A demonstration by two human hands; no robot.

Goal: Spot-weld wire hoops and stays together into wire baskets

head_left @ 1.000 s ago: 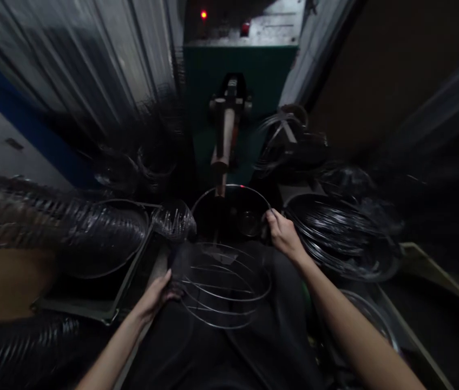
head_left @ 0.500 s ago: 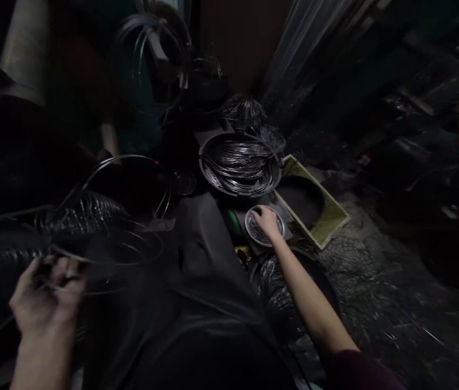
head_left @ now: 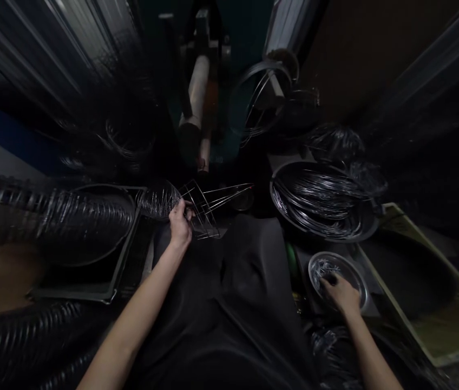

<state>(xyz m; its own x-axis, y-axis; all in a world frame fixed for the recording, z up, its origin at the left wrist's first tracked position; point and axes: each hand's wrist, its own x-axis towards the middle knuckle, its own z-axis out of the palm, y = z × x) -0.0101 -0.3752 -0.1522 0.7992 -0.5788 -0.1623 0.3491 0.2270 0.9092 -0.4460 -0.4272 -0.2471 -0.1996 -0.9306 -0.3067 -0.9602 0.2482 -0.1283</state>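
Observation:
My left hand (head_left: 181, 225) is closed on a wire frame (head_left: 205, 212) made of thin metal rods, held above my lap. Long rods of the frame stretch to the right, and a red spot shows at their tip. My right hand (head_left: 342, 292) reaches into a round metal bowl (head_left: 361, 287) of small shiny metal pieces (head_left: 322, 268). Its fingers are bent together among the pieces; whatever is between them is too dark to make out.
Ahead stands a machine with a pale cylindrical arm (head_left: 199, 81). A large basin (head_left: 275, 203) of wire rings (head_left: 319, 200) lies beyond the bowl, beside a yellowish crate (head_left: 410, 230). Stacked wire coils (head_left: 51, 211) fill the left. Dark cloth (head_left: 249, 271) covers my lap.
The view has swung left, bringing the machine to the middle. My left hand has come over my lap with the wire frame, now seen clearly. My right hand is still in the bowl.

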